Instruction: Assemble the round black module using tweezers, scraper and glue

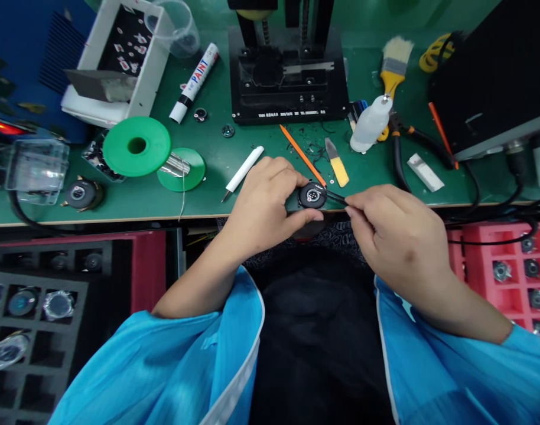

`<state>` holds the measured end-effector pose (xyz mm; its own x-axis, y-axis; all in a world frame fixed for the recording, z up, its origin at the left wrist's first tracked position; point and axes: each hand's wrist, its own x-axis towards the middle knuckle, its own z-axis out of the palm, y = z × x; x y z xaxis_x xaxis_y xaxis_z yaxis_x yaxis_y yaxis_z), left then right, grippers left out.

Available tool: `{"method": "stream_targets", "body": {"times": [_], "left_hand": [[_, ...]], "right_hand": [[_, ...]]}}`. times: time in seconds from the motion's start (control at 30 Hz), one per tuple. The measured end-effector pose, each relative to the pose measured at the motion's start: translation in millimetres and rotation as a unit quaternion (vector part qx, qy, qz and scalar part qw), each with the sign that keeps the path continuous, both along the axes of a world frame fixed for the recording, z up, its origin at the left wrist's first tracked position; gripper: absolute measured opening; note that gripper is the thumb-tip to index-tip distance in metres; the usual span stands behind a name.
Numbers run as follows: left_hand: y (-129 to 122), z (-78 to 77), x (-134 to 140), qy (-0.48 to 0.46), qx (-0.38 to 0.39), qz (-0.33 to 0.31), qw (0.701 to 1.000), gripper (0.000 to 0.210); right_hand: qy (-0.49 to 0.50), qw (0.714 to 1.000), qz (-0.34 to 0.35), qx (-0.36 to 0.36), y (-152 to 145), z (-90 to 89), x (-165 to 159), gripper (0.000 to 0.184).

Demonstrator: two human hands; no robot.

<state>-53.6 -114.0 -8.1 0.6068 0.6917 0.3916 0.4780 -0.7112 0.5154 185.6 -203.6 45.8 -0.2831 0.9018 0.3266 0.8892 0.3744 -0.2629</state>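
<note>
My left hand point(274, 200) grips a small round black watch case point(312, 195) at the table's front edge, thumb below and fingers above. The underside of the case, with a sensor window, faces up. My right hand point(398, 233) pinches a thin dark tool point(336, 197) that looks like tweezers, its tip at the right side of the case. Just behind the case lie an orange stick point(302, 154) and a small knife-like blade with a yellow handle point(337, 164). A white pen-shaped tool point(244, 171) lies beside my left hand.
A black press fixture point(290, 106) stands at the back. On the left are a solder spool point(137, 146), a paint marker point(194, 82) and a white parts box point(152, 88). On the right are a brush point(393, 65), a white bottle point(371, 125), pliers point(397, 153) and a pink tray point(482, 260).
</note>
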Motion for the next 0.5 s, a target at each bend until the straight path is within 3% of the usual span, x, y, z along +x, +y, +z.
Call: {"method": "stream_targets", "body": {"times": [0.33,0.5], "left_hand": [[-0.5,1.9,-0.7,0.004,-0.004,0.0,1.0,0.044],[0.0,0.6,-0.8,0.0,0.0,-0.001,1.0,0.045]], "right_hand": [[0.058,0.998,0.002,0.0,-1.0,-14.3,5.4,0.013],[0.051,0.999,0.0,0.0,-1.8,-11.7,5.2,0.013]]}}
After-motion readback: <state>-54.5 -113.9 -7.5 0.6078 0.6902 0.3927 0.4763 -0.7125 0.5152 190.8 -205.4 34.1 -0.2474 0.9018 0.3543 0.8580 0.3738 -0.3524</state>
